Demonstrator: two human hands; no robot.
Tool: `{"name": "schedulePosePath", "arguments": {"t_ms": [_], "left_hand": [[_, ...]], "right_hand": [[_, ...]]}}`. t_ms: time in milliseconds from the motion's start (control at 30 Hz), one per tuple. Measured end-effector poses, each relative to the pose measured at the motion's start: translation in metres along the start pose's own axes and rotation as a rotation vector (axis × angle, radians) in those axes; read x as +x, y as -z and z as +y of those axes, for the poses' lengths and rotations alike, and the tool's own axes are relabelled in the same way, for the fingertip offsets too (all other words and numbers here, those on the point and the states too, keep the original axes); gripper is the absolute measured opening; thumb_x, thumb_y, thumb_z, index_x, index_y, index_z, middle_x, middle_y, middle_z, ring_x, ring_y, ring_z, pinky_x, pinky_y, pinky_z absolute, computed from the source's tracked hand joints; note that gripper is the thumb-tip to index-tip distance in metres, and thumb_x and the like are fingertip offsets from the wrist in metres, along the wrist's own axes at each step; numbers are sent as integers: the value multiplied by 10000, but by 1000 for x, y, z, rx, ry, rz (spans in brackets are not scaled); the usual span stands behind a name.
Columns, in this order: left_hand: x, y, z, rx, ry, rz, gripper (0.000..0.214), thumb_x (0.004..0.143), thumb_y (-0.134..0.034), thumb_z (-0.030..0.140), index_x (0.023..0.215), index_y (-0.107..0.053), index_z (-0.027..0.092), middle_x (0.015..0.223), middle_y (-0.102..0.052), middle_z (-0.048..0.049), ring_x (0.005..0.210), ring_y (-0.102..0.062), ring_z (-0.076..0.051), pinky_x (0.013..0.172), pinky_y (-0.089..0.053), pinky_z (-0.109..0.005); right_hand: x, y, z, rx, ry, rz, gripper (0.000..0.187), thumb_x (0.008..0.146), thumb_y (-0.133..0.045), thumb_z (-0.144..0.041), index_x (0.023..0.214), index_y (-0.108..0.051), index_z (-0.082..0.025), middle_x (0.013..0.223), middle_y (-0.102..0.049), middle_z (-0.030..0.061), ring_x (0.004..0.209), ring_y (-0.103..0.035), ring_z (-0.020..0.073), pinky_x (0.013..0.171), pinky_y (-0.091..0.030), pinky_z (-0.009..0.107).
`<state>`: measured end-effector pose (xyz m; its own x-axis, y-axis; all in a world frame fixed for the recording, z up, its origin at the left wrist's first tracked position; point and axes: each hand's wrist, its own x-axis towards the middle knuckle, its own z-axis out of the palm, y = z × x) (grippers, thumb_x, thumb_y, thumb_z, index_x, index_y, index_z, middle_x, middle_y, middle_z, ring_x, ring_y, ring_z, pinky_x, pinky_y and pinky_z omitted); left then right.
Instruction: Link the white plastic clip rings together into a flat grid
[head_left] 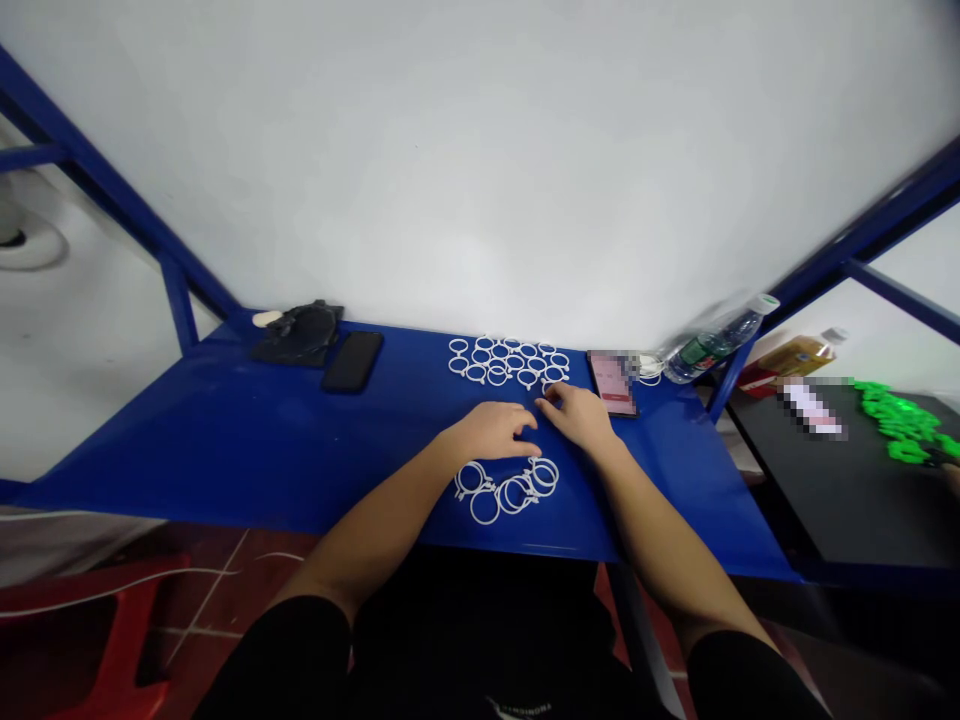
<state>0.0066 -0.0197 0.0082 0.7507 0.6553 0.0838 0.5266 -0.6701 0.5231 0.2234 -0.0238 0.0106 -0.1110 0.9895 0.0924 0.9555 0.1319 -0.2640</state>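
Observation:
White plastic rings with small eyelets, like curtain rings, lie on a blue tabletop [285,440] in two groups. The farther group [497,376] is spread in rough rows near the wall. A looser cluster of several rings [484,505] overlaps close to the front edge. My left hand [495,430] hovers between the groups, thumb and fingers curved and apart, just above the near cluster. My right hand [581,413] is at the right front corner of the far group. Its thumb and index finger are apart, fingertips at a partly hidden ring.
A black phone [352,361] and a crumpled black bag [304,333] lie at the left. A lit phone [613,383], white cable [649,370] and plastic bottle [712,345] are at the right. Beyond, a black table [832,500] bears green pieces [904,420]; another person's hand shows there.

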Motion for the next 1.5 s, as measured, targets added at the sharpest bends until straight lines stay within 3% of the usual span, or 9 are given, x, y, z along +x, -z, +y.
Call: {"name": "schedulePosePath", "arguments": {"t_ms": [100,267,500,767,933,1100,1200,1500], "left_hand": [[2,-15,6,26,-102,-33,434,869,-756,570,1161,-758,249,1064,-734,-55,907,-705,-225,778,-517,-320],[4,-29,-2,86,-141,-8,251,961,-663,439,1085,-772,250,1050,-724,-55,886,-705,-215,753,-521,-319],[4,-16,-10,130,-37,30,177,968,-590,251,897,-747,213,969,-705,-37,853,-684,-189,725,-497,-302],[7,-7,-21,163,178,269,184,1015,-566,276,999,-741,224,1022,-707,-32,912,-676,-182,777,-494,-289],[8,-8,-24,110,181,254,178,1012,-589,302,1010,-751,228,1023,-720,-26,926,-677,-182,808,-496,-293],[7,-8,-29,111,229,153,204,978,-658,386,1037,-761,221,1021,-724,-39,928,-683,-203,793,-498,-302],[8,-11,-31,143,194,116,159,968,-670,352,1000,-774,235,1010,-724,-37,912,-681,-198,786,-495,-294],[9,-14,-26,180,99,216,191,1003,-589,266,972,-770,213,955,-737,-48,862,-687,-188,785,-506,-294]], "right_hand": [[1,-1,1,-31,-43,-10,255,963,-641,-469,1038,-735,-244,965,-801,64,871,-727,244,694,-460,291],[1,-4,1,-27,-35,35,301,976,-623,-488,1129,-730,-251,1046,-802,72,905,-735,249,729,-482,299],[-1,-6,0,133,100,55,204,970,-655,-418,1035,-742,-245,984,-798,24,792,-711,193,713,-478,279],[-3,-12,1,292,345,32,237,983,-662,-434,1090,-730,-233,1045,-779,56,854,-710,192,756,-504,286],[-1,-20,-1,204,383,-87,264,914,-754,-326,1152,-706,-221,1064,-753,56,899,-703,204,781,-507,296],[4,-28,3,238,392,-89,298,935,-660,-164,1225,-685,-227,1050,-753,47,942,-703,191,813,-501,287],[4,-29,3,253,381,-91,354,896,-634,-89,1220,-683,-223,1018,-754,38,897,-697,177,788,-492,273],[3,-28,1,257,382,-53,260,934,-632,-153,1146,-755,-239,998,-786,41,869,-711,191,764,-502,281]]}}
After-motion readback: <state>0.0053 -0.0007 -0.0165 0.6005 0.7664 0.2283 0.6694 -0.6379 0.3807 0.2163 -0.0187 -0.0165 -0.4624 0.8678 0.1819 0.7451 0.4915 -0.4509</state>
